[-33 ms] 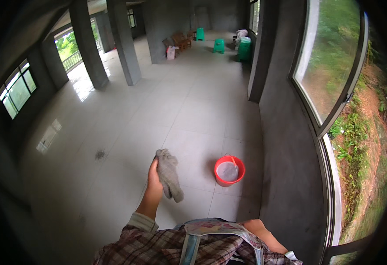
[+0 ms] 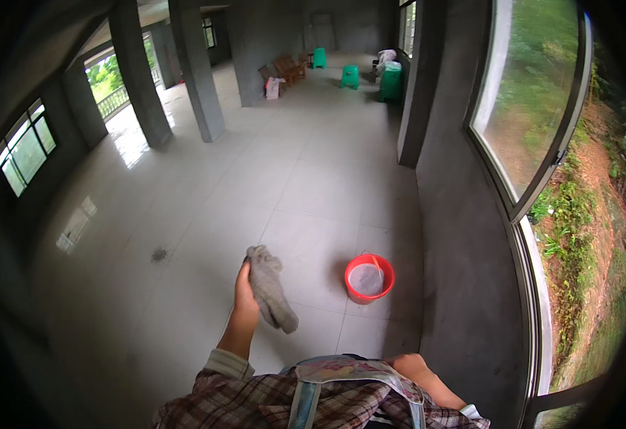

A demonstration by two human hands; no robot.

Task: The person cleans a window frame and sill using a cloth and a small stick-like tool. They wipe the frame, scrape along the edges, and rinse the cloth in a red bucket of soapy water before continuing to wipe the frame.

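Note:
My left hand (image 2: 246,292) is closed round a grey cloth (image 2: 270,289), bunched and drooping to the right of the hand, held above the tiled floor. My right hand (image 2: 408,366) is bent back against the front of my body, beside the apron (image 2: 349,370); its fingers are hidden. Ahead of it, on the floor, stands a red bucket (image 2: 358,294) with cloudy greyish liquid inside. A thin orange-looking piece, perhaps its handle, lies across the bucket's far right side.
The grey wall (image 2: 463,272) with an open sliding window (image 2: 520,107) runs along the right. Concrete pillars (image 2: 197,79) rise at the far left. Green stools (image 2: 349,76), wooden chairs (image 2: 284,68) and a green bin (image 2: 391,84) stand far back. A dark smudge (image 2: 159,254) marks the floor.
The view has shifted very slightly. The grey cloth and my left hand sit a little lower and further left in the picture, and the cloth hangs a bit more spread.

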